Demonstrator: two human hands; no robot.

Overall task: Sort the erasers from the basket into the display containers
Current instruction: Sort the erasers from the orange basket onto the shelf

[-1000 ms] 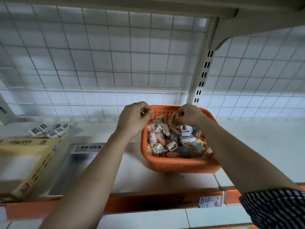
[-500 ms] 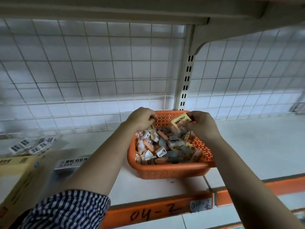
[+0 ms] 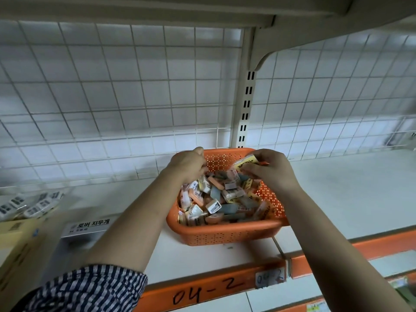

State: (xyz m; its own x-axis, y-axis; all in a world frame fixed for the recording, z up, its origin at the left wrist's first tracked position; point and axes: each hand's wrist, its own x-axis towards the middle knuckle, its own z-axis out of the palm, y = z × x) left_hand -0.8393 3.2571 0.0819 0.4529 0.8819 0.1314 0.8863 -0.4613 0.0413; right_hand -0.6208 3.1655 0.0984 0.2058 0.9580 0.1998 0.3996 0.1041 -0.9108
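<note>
White shelving [image 3: 337, 199] carries an orange perforated plastic basket [image 3: 225, 235], where the right hand [image 3: 270, 172] pinches a yellow paper-sleeved eraser [image 3: 244, 162] just above the mixed eraser heap [image 3: 225, 199]; I judge it best lifted straight clear, while the left hand [image 3: 186, 164], beside that pinch, curls into the heap, its hold hidden.

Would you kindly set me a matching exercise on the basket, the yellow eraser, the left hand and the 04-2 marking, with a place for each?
Things:
1. basket
2. yellow eraser
3. left hand
4. 04-2 marking

Places:
A. pinched by the right hand
B. written on the orange shelf edge
C. standing on the white shelf
D. curled over the pile of erasers at the basket's back left

Pairs: 1-C, 2-A, 3-D, 4-B.
</note>
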